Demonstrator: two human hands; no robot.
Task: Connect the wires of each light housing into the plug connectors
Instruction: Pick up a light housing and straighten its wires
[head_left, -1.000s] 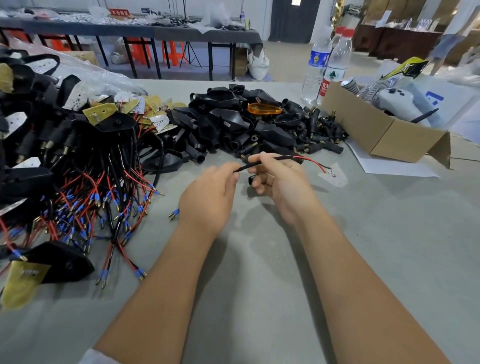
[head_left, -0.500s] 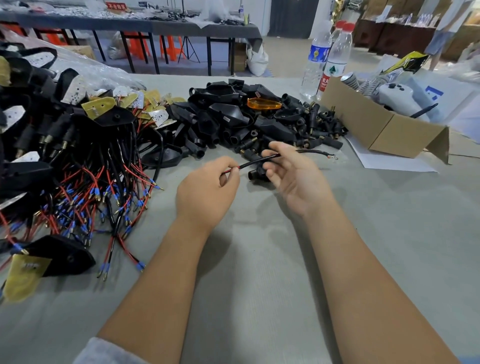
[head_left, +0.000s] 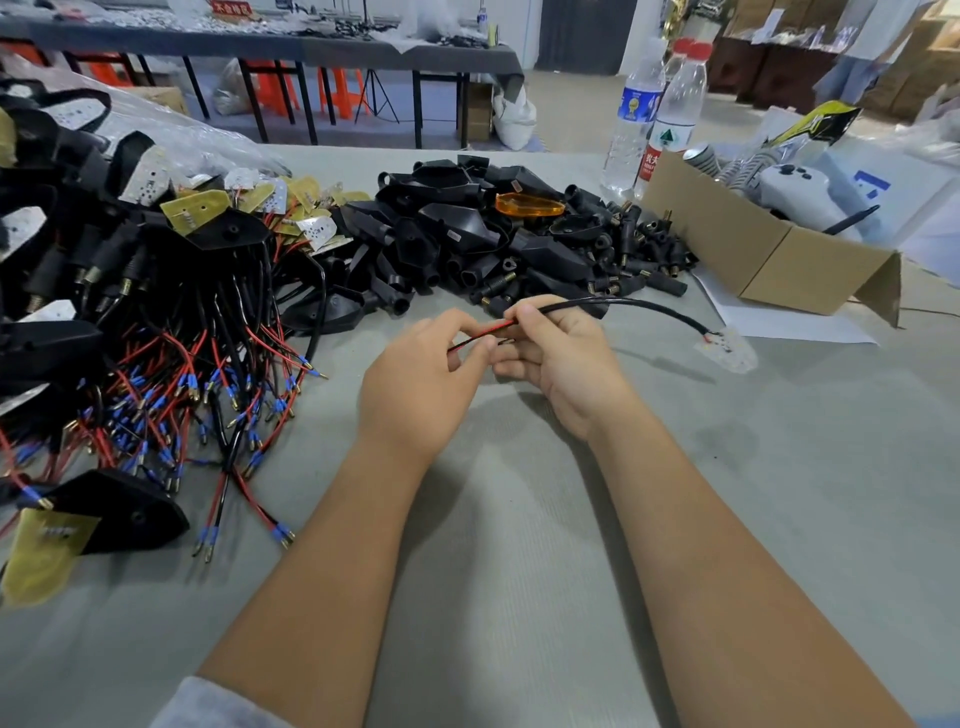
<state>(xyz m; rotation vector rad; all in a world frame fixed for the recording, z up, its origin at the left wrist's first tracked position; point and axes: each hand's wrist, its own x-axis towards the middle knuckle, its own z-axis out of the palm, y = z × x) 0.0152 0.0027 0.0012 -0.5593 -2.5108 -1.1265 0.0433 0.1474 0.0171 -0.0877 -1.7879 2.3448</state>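
Pinching the red wire (head_left: 485, 332) between both sets of fingertips: left hand (head_left: 415, 384) curled on its free end, right hand (head_left: 558, 358) gripping where the black cable (head_left: 639, 306) begins. No connector visible between the fingers. Risk: the trailing LED board (head_left: 730, 351) drags, twisting the lead from the pinch.
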